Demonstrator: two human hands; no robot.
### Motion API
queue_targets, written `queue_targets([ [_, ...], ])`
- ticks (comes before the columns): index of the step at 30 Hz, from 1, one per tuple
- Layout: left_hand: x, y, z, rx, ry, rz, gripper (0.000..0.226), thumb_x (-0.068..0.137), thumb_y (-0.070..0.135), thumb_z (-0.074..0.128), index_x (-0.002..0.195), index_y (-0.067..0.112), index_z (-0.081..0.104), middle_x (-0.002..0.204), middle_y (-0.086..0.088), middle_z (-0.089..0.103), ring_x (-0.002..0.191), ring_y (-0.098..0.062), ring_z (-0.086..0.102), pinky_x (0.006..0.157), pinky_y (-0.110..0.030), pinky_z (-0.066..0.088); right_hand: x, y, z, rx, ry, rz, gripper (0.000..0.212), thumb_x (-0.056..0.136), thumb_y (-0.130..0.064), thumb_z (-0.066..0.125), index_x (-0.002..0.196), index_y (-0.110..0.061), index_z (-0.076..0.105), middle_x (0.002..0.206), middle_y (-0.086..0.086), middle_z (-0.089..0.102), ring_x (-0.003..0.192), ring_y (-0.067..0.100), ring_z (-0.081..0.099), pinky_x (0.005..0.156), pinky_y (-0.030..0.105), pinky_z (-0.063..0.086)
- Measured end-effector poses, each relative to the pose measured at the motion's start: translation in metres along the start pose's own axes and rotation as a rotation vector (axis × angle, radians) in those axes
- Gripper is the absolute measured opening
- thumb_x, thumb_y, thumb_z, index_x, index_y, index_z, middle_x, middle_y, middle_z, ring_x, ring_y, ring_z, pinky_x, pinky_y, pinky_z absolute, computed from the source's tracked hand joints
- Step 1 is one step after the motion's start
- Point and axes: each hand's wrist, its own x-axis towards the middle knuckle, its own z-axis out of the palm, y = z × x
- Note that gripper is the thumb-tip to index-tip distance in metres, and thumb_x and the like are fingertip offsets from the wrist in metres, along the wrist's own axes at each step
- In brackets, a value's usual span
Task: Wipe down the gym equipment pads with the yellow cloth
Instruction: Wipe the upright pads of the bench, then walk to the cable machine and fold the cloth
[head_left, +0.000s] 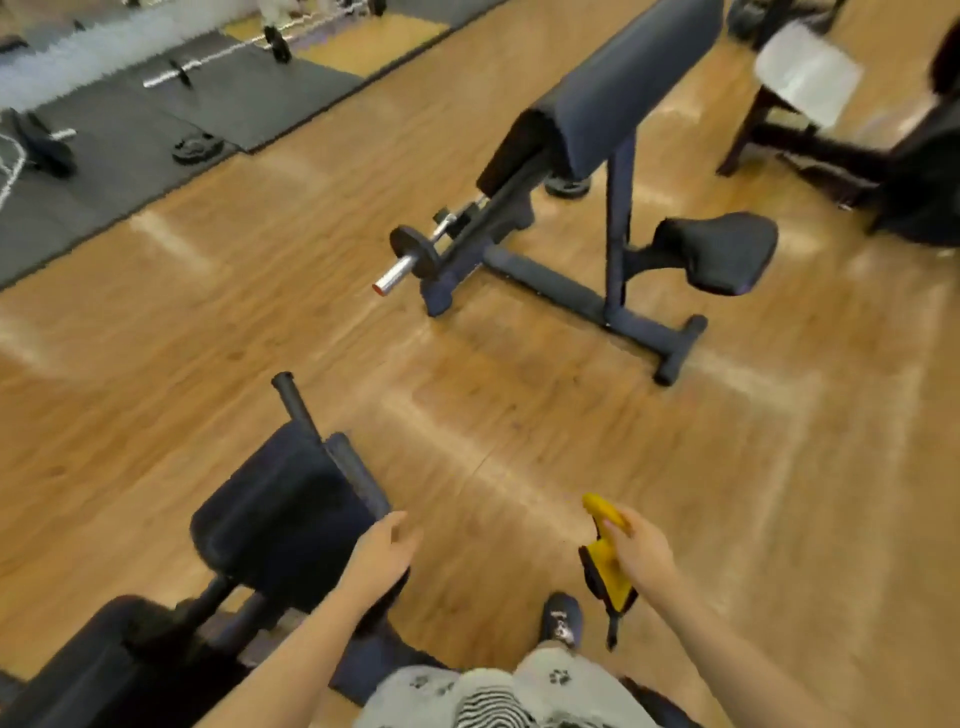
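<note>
My right hand (641, 545) grips the yellow cloth (608, 561), which hangs bunched below my fingers over the wooden floor. My left hand (382, 553) hovers with loosely curled fingers just beside the near dark pad (270, 514) at the lower left, close to its black handle bar (358, 478), holding nothing. Farther ahead stands a preacher-curl bench with a long slanted dark arm pad (628, 83) and a small dark seat pad (722, 252). The view is motion-blurred.
The bench's black floor frame (576, 293) and a short barbell with a plate (415, 254) lie ahead. Black mats with bars and plates (197, 148) fill the upper left. Another machine with a white pad (805, 73) stands upper right. My shoe (561, 618) is below.
</note>
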Motion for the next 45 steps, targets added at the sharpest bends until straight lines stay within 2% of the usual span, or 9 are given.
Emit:
queue_targets([
  [5,0.029,0.106,0.044,0.048,-0.119,0.101,0.047,0.099,0.022,0.045,0.141,0.006,0.035,0.139,-0.008,0.046,0.124,-0.019,0.047,0.079,-0.013,0.031,0.013,0.070,-0.107,0.073,0.201,0.222,0.028,0.097,-0.018,0.044,0.120,-0.006,0.055,0.107,0.017,0.063,0.087,0.025,0.052,0.069,0.030,0.037],
  [8,0.037,0.158,0.065,0.132,-0.208,0.200,0.043,0.100,0.020,0.043,0.141,0.008,0.035,0.122,-0.004,0.057,0.096,0.004,0.058,0.069,-0.009,0.037,0.004,0.100,-0.142,0.167,0.319,0.332,0.028,0.097,-0.017,0.045,0.116,-0.001,0.057,0.083,0.013,0.058,0.076,0.025,0.052,0.065,0.031,0.036],
  [12,0.052,0.215,0.086,0.192,-0.252,0.279,0.045,0.098,0.026,0.046,0.140,0.009,0.040,0.142,-0.007,0.044,0.127,-0.022,0.044,0.099,-0.029,0.036,-0.008,0.132,-0.165,0.265,0.418,0.431,0.027,0.098,-0.018,0.043,0.117,-0.006,0.058,0.085,0.015,0.061,0.075,0.027,0.055,0.059,0.033,0.041],
  [17,0.095,0.280,0.114,0.317,-0.363,0.348,0.047,0.095,0.032,0.050,0.138,0.015,0.043,0.144,-0.003,0.042,0.132,-0.020,0.039,0.109,-0.034,0.030,-0.013,0.161,-0.178,0.321,0.515,0.549,0.027,0.097,-0.012,0.042,0.120,-0.013,0.055,0.071,-0.007,0.055,0.060,0.009,0.050,0.044,0.018,0.035],
  [29,0.201,0.472,0.204,0.800,-0.615,0.567,0.050,0.097,0.031,0.047,0.142,0.011,0.036,0.147,-0.004,0.038,0.134,-0.018,0.037,0.106,-0.024,0.029,0.032,0.206,-0.246,0.434,0.504,0.882,0.016,0.096,-0.018,0.047,0.086,-0.028,0.056,0.097,0.000,0.061,0.083,0.016,0.053,0.055,0.016,0.035],
  [34,0.230,0.549,0.257,0.723,-0.636,0.508,0.038,0.096,0.019,0.050,0.133,0.010,0.048,0.128,-0.004,0.053,0.087,-0.009,0.055,0.073,-0.017,0.038,0.054,0.217,-0.306,0.411,0.500,0.905,0.013,0.097,-0.017,0.044,0.092,-0.026,0.053,0.085,-0.006,0.059,0.073,0.010,0.055,0.052,0.016,0.038],
  [37,0.231,0.590,0.305,0.765,-0.658,0.497,0.038,0.097,0.025,0.050,0.130,0.008,0.051,0.128,-0.006,0.053,0.108,-0.017,0.051,0.085,-0.022,0.035,0.065,0.242,-0.343,0.466,0.573,0.908,0.014,0.097,-0.023,0.045,0.087,-0.028,0.053,0.084,-0.006,0.060,0.070,0.011,0.055,0.052,0.017,0.037],
  [42,0.224,0.670,0.409,0.835,-0.708,0.509,0.037,0.097,0.025,0.049,0.129,0.006,0.050,0.115,-0.002,0.054,0.094,-0.015,0.051,0.068,-0.019,0.040,0.092,0.313,-0.428,0.544,0.591,0.925,0.025,0.098,-0.024,0.043,0.074,-0.031,0.046,0.076,-0.009,0.053,0.066,0.006,0.050,0.051,0.017,0.034],
  [45,0.217,0.732,0.465,0.842,-0.673,0.457,0.042,0.097,0.029,0.048,0.133,0.007,0.047,0.131,-0.006,0.053,0.116,-0.019,0.052,0.076,-0.019,0.038,0.101,0.366,-0.493,0.572,0.554,0.982,0.023,0.097,-0.018,0.043,0.077,-0.026,0.051,0.081,-0.005,0.056,0.075,0.013,0.054,0.052,0.018,0.034],
])
